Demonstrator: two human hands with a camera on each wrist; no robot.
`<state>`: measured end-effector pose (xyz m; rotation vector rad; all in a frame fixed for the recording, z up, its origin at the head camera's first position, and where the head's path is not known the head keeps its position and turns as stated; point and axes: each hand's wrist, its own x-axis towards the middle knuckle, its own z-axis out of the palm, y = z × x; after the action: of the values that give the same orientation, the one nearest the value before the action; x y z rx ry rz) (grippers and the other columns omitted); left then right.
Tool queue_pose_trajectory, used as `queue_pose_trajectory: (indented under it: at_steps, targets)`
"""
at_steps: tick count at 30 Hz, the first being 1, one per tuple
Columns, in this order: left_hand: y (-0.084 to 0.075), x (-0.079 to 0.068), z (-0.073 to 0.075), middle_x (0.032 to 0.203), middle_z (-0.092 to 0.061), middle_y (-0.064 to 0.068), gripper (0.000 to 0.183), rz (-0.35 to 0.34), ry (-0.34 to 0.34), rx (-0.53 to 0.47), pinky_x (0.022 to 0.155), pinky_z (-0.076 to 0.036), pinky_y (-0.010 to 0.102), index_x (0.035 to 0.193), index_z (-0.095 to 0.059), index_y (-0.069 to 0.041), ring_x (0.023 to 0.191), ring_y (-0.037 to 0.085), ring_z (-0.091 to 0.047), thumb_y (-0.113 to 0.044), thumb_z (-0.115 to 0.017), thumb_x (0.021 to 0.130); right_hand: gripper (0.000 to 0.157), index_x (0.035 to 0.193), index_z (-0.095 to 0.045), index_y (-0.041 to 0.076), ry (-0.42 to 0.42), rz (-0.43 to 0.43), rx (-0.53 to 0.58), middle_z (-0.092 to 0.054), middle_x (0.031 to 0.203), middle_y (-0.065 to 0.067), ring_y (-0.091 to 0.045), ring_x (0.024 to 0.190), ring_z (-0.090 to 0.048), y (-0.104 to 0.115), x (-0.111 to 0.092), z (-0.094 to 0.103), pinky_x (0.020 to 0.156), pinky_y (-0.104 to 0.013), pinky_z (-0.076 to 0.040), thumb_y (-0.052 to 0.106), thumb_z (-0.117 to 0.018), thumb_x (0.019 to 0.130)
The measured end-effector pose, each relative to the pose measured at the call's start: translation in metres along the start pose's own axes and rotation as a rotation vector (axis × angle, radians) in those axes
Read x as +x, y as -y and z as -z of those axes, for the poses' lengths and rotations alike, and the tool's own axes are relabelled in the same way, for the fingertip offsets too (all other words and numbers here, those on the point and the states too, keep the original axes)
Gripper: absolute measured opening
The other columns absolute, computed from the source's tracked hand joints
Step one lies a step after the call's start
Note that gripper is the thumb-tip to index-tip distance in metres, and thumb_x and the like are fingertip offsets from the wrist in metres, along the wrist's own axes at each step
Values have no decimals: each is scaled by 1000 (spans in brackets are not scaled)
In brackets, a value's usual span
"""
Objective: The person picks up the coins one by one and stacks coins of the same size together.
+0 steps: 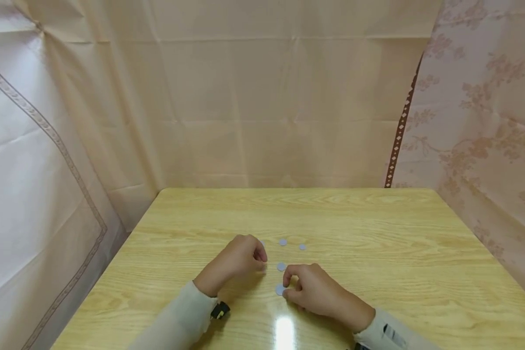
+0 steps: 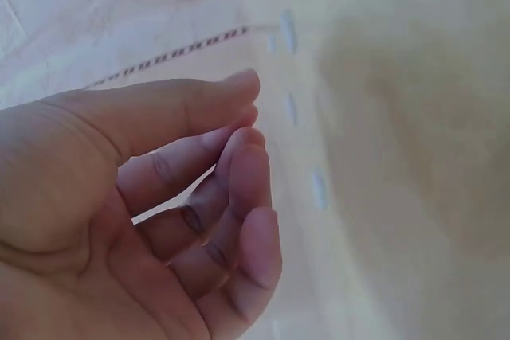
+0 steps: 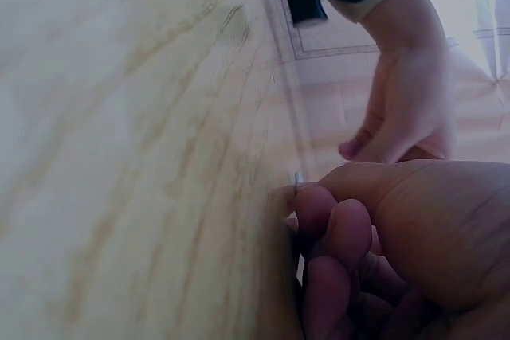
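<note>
Several small, pale, round flat discs lie on the wooden table. My right hand (image 1: 312, 290) has its thumb and index finger at the edge of the nearest disc (image 1: 280, 289), seeming to pinch it. In the right wrist view that disc (image 3: 297, 178) shows as a thin sliver at the fingertips. Just beyond it lies another disc (image 1: 281, 267). My left hand (image 1: 240, 257) hovers left of the discs, fingers loosely bent. The left wrist view shows nothing between its fingertips (image 2: 253, 173). Behind that hand, one disc (image 1: 262, 243) is partly hidden.
Farther back on the table (image 1: 354, 218) are a middle disc (image 1: 282, 242) and a right-hand disc (image 1: 302, 247). A beige cloth (image 1: 262, 97) hangs behind the table, with patterned cloths at both sides. Dark wrist devices (image 1: 220, 310) sit at the sleeves.
</note>
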<state>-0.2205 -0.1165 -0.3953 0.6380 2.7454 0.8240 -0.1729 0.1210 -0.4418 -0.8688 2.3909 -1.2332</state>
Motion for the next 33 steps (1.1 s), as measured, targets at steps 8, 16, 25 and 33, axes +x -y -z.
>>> queue_pose_trajectory:
  at_steps: [8,16,25,33]
  targets:
    - [11,17,21,82,-69,-4,7,78,-112,1,66,-53,29,86,-76,-12,72,13,-62,-12,-83,87,9,101,-66,10,4,14,22,-62,52,2,-2,39,-55,-2,1,-3,39,-14,-40,12,-73,96]
    - [23,28,15,82,-67,0,12,116,-113,-1,65,-50,29,97,-78,-8,73,15,-58,-16,-82,89,9,101,-65,10,7,2,11,-62,52,3,-2,40,-56,-1,0,-3,39,-13,-39,12,-73,96]
    - [31,32,11,84,-67,1,20,134,-87,9,62,-50,28,108,-79,-10,71,15,-59,-16,-81,90,9,100,-65,11,0,-1,-9,-62,52,5,-1,39,-55,2,1,-1,39,-12,-37,11,-73,95]
    - [31,32,8,94,-65,4,22,127,-27,-33,66,-49,30,115,-79,-13,78,18,-57,-11,-76,93,9,101,-65,11,0,-11,-6,-62,52,4,-1,40,-55,2,0,-1,39,-12,-37,12,-72,96]
